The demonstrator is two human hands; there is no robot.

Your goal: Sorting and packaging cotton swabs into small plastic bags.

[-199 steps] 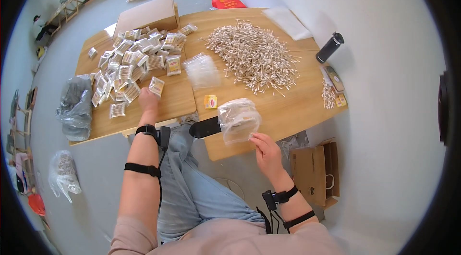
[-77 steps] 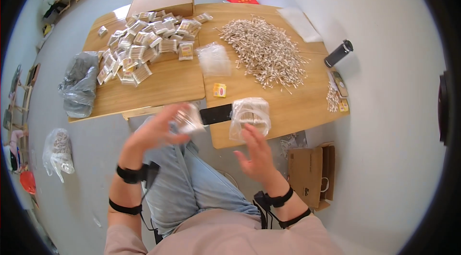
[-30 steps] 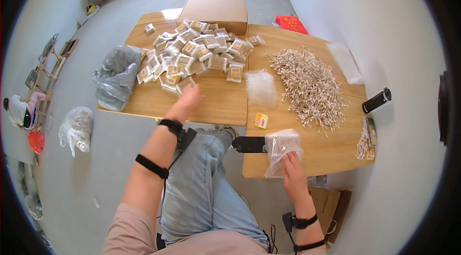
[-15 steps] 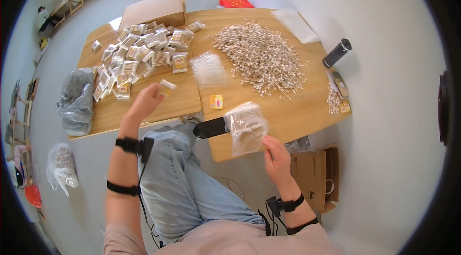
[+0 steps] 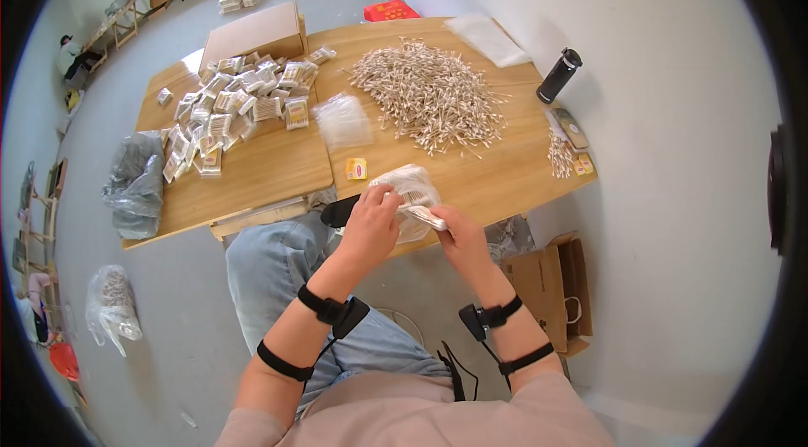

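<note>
Near the front edge of the table, both my hands work at a clear plastic bag [image 5: 411,180]. My left hand [image 5: 373,221] has its fingers closed on the bag's left side. My right hand [image 5: 461,238] pinches a whitish folded part at its right. Thin parallel lines show through the plastic, but I cannot make out what they are. The black flat strip [image 5: 338,211] sticks out from under my left hand. Just beyond lies a small yellow card [image 5: 356,168]. Farther off are flat clear bags [image 5: 342,120] and a heap of loose cotton swabs [image 5: 429,93].
Packed swab packets [image 5: 223,110] are piled on the left, before a cardboard box [image 5: 252,36]. Grey plastic [image 5: 135,186] hangs at the table's left edge. A black bottle [image 5: 559,77] and a phone [image 5: 571,129] lie at the right. An open carton [image 5: 547,291] stands below.
My left hand has come right from beside the packet pile to the clear bag; the small packet it held no longer shows in it. My right hand has shifted slightly left and up.
</note>
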